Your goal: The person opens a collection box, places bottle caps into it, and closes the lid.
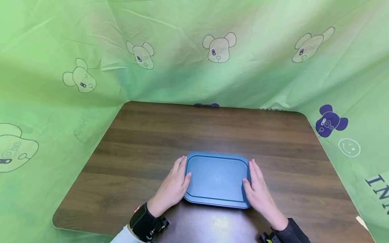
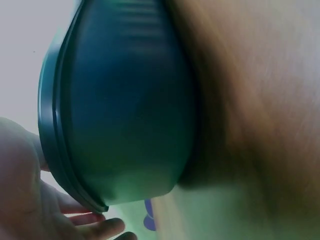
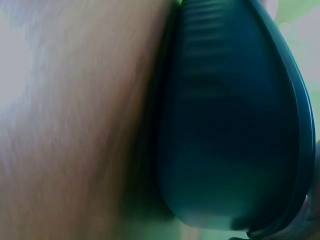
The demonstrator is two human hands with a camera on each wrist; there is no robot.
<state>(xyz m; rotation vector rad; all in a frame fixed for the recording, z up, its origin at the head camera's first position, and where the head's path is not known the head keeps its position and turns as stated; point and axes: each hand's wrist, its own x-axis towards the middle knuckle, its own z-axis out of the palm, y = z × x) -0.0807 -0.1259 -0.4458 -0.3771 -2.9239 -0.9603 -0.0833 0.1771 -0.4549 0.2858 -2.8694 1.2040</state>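
Two hands flank a blue box on the table

The box (image 1: 217, 179) sits lid-up on the wood table (image 1: 212, 128), between the fingers of both hands. The left hand (image 1: 171, 189) and right hand (image 1: 258, 192) lie nearly flat along its short sides — fingers straight, thumbs touching the lid rim, nothing curled round it — a stance that seems meant to steady or square it rather than lift.

My hands rest against a plain, solid blue container (image 1: 217, 179) on a dark brown wood-grain table (image 1: 152, 141). Around it hangs a light green sheet (image 1: 182, 50) printed with outlined cartoon bear heads, one bear filled in purple.
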